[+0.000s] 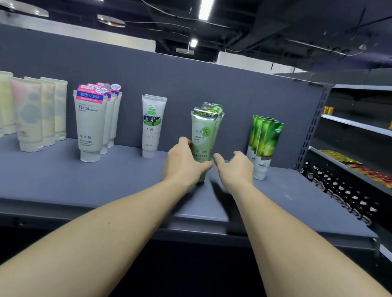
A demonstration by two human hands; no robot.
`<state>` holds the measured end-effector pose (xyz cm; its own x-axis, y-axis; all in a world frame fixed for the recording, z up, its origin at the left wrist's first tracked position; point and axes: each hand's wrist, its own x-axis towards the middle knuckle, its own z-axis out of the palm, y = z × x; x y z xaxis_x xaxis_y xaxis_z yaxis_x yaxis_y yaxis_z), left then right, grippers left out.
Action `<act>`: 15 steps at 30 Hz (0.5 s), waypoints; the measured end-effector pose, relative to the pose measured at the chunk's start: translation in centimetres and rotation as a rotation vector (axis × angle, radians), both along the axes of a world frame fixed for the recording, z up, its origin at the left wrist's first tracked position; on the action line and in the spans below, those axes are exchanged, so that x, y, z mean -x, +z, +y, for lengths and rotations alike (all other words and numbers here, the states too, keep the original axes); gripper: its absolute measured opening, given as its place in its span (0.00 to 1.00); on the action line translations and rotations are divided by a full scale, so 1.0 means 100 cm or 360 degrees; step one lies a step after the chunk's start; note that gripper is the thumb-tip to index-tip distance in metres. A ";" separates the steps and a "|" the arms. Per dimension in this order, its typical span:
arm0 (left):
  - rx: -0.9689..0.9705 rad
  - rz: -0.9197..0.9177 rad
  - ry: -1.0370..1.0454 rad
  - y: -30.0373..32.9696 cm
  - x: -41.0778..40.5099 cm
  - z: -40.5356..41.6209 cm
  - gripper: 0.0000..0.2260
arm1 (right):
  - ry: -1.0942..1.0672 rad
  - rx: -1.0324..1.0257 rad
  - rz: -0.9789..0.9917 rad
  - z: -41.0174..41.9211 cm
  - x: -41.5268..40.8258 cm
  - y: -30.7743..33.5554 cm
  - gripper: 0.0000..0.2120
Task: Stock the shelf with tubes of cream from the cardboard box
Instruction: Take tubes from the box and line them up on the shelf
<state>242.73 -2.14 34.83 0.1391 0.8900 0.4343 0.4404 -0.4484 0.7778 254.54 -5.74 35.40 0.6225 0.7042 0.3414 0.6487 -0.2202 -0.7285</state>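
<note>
on the grey shelf (80, 181), left hand (183, 164) gripping green tube (202, 134), right hand (235, 168) open beside it

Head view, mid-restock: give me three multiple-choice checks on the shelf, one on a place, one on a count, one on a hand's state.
1. Where does the pale green seaweed tube stand?
A. left of the pink-topped facial cleanser tubes
B. between the single white tube and the bright green tubes
C. on the side rack with the bottles

2. How many white tubes with the green picture stand in their spot?
A. one
B. three
C. five

3. What is the left hand doing?
A. hanging idle
B. gripping the seaweed tube
C. pressing flat on the shelf

Answers: 1 B, the white tube is on its left and the bright green tubes on its right; 2 A, it stands alone; 3 B, its fingers curl round the tube's lower part.
</note>
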 end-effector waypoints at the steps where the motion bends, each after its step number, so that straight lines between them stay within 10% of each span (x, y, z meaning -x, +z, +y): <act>1: 0.0008 -0.0001 -0.0001 -0.002 -0.004 -0.001 0.24 | -0.0016 -0.0005 0.0017 -0.002 -0.004 0.000 0.25; 15: 0.0074 0.0030 -0.0005 -0.004 -0.027 0.015 0.27 | -0.0117 0.0036 0.0038 0.001 -0.014 -0.005 0.15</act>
